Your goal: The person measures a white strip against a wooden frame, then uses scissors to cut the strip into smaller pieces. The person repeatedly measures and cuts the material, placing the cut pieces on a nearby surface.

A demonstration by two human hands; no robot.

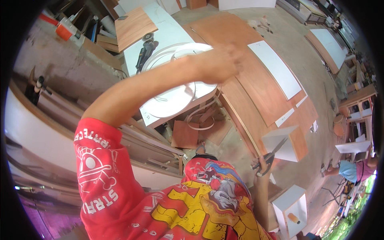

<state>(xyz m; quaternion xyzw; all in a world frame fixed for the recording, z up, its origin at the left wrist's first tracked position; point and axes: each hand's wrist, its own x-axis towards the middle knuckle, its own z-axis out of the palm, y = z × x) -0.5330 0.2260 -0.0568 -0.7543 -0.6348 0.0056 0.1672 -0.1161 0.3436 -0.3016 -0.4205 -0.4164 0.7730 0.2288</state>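
My left hand (222, 64) reaches over the right edge of the white worktable (146, 118); its fingers are blurred, so what they hold, if anything, is unclear. Beneath that arm lie loops of pale edging strip (187, 100) and a dark angle grinder (144, 52). My right hand (260, 166) grips large scissors (274, 152) with dark handles, blades pointing up and right, near a white-and-wood box (286, 142). Strip also hangs in loops below the table edge.
Plywood sheets (256, 92) with white panels (272, 66) lie to the right. An open white box (280, 206) stands at lower right. A person (360, 170) in blue shorts is at far right. Long boards (142, 146) line the left, beside a wooden offcut (184, 134) underneath.
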